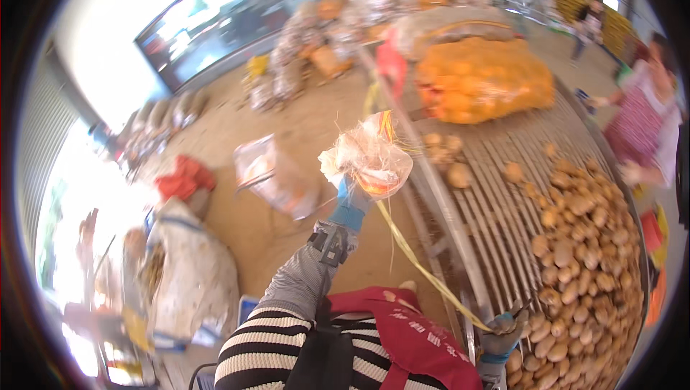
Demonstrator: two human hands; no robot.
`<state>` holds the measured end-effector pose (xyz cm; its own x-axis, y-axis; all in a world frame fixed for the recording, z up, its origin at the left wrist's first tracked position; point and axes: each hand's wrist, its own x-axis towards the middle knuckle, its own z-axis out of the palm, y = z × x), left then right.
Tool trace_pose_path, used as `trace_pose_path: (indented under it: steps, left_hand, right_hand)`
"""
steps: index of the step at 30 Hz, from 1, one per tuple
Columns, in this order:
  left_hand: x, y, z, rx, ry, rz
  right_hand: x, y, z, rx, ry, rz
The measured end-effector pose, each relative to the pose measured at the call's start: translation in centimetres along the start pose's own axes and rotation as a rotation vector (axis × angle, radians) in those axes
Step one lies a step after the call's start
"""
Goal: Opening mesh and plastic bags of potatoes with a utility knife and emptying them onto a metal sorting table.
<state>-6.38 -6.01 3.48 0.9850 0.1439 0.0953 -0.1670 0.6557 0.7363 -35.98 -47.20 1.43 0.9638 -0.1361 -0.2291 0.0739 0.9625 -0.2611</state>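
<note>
My left hand point(352, 194), in a glove with a blue cuff, reaches forward and grips a crumpled whitish plastic bag point(370, 160) with orange and yellow patches and frayed strands. The bag hides most of its fingers. A pale yellow strip point(420, 268) hangs from the bag and runs down to my right hand point(504, 332). This gloved hand is closed around the strip's lower end, beside the potatoes point(575, 268) heaped on a slatted metal table point(496, 232). A small dark pointed shape shows at its fingers, too blurred to name.
An orange net sack point(485, 81) of potatoes lies at the table's far end. Stacked sacks point(381, 2) stand beyond. A plastic bag point(277, 178) lies on the floor, with a large white sack point(190, 275) at left. Another person point(647, 120) stands across the table.
</note>
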Motion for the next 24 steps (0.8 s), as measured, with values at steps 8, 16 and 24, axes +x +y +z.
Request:
trace_pose_path:
  steps: [8,16,24]
  left_hand:
    - [-17.5,9.4,-30.3,0.619,0.535,0.294]
    - [-15.4,16.4,-42.9,-0.012,0.869,0.63]
    - [4.3,29.2,-60.0,1.844,1.328,0.415]
  right_hand:
    - [6.9,9.6,5.8,0.08,-0.189,0.498]
    - [14.4,17.2,10.6,-0.105,-0.11,0.573]
    - [24.0,30.4,15.6,-0.173,0.03,0.649]
